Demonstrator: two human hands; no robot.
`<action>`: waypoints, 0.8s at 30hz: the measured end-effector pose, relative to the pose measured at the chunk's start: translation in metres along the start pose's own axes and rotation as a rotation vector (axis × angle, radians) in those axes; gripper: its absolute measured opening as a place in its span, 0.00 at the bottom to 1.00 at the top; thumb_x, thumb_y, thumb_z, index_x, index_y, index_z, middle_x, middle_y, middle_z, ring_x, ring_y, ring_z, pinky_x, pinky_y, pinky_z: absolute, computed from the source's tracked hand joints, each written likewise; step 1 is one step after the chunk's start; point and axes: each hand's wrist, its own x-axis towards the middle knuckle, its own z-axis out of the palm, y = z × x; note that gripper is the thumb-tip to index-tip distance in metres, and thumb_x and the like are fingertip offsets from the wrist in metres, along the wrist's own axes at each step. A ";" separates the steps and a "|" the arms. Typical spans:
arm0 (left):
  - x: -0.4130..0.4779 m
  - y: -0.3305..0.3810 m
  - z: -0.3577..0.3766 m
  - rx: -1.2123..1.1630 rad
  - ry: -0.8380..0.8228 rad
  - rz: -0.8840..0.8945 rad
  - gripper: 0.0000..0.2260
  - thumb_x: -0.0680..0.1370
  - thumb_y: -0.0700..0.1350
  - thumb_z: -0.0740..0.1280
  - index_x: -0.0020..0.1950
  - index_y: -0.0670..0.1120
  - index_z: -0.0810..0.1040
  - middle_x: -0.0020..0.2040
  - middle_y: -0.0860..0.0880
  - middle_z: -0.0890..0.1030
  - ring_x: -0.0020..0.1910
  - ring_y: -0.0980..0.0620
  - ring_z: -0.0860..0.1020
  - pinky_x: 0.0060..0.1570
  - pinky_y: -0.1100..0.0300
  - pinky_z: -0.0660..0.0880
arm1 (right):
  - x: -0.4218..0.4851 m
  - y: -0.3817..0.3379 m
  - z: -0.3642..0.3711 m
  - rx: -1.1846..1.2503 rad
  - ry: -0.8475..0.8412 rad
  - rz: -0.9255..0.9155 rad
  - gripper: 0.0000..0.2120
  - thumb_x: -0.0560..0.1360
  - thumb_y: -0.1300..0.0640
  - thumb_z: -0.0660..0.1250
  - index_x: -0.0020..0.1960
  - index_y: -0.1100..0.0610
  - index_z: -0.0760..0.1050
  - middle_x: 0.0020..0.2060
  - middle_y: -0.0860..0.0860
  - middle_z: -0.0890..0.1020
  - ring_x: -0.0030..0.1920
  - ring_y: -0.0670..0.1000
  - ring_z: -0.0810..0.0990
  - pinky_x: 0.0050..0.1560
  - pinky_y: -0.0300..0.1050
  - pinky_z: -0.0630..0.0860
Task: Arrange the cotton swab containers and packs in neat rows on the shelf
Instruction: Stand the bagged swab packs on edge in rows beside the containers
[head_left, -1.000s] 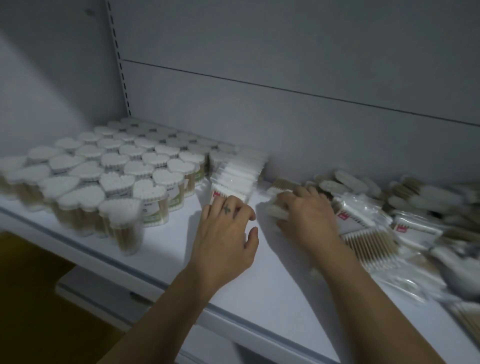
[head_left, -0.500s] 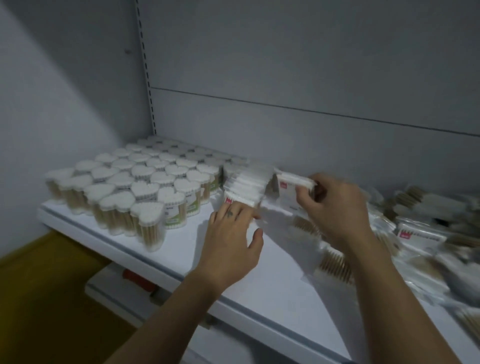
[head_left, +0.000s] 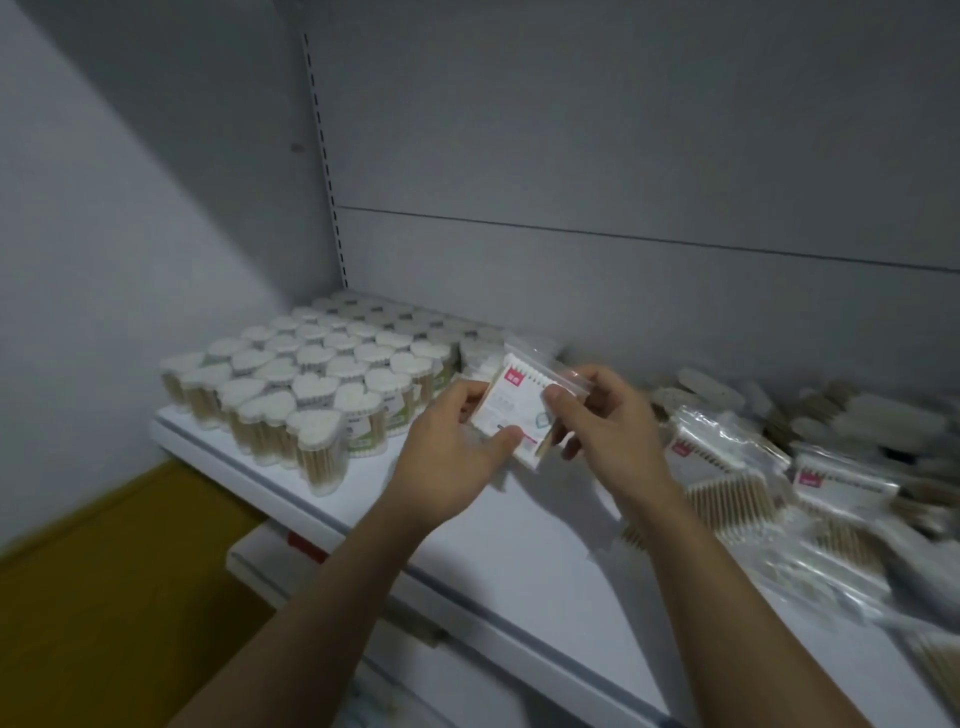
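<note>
Both hands hold one clear cotton swab pack (head_left: 519, 410) with a red label in the air above the white shelf (head_left: 524, 561). My left hand (head_left: 457, 452) pinches its lower left edge with thumb and fingers. My right hand (head_left: 608, 431) grips its right side, thumb on the front. Heart-shaped swab containers (head_left: 311, 379) stand in tight rows on the shelf's left part. A short upright row of packs (head_left: 480, 358) stands just right of them, partly hidden by the held pack. A loose heap of swab packs (head_left: 789, 478) lies on the right.
The grey back panel (head_left: 623, 270) and the left wall (head_left: 104, 260) close in the shelf. A lower shelf edge (head_left: 270, 561) juts out beneath. Yellow floor (head_left: 104, 597) shows at the lower left. Bare shelf surface lies between the hands and the front lip.
My right hand lifted a pack from the heap and brought it left and up. My left hand left the shelf by the upright row and took hold of the same pack.
</note>
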 end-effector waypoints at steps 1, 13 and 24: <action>-0.002 -0.005 -0.002 0.035 0.025 0.012 0.15 0.74 0.46 0.74 0.57 0.54 0.75 0.53 0.59 0.80 0.51 0.63 0.77 0.51 0.68 0.74 | -0.001 0.001 0.003 -0.006 -0.017 -0.009 0.02 0.75 0.64 0.68 0.48 0.61 0.76 0.32 0.51 0.82 0.28 0.47 0.78 0.26 0.42 0.73; -0.013 -0.073 -0.014 0.284 0.141 -0.050 0.19 0.71 0.44 0.76 0.59 0.48 0.76 0.53 0.53 0.78 0.50 0.57 0.75 0.44 0.76 0.68 | -0.017 0.031 0.044 -0.536 -0.187 -0.174 0.15 0.73 0.56 0.68 0.58 0.47 0.73 0.50 0.45 0.75 0.43 0.44 0.77 0.43 0.40 0.76; 0.016 -0.096 -0.008 0.246 0.110 -0.038 0.15 0.72 0.47 0.73 0.58 0.52 0.75 0.50 0.58 0.80 0.49 0.58 0.78 0.49 0.65 0.74 | -0.011 0.052 0.054 -0.535 -0.145 -0.135 0.21 0.74 0.56 0.69 0.65 0.48 0.71 0.54 0.43 0.69 0.49 0.44 0.77 0.52 0.45 0.79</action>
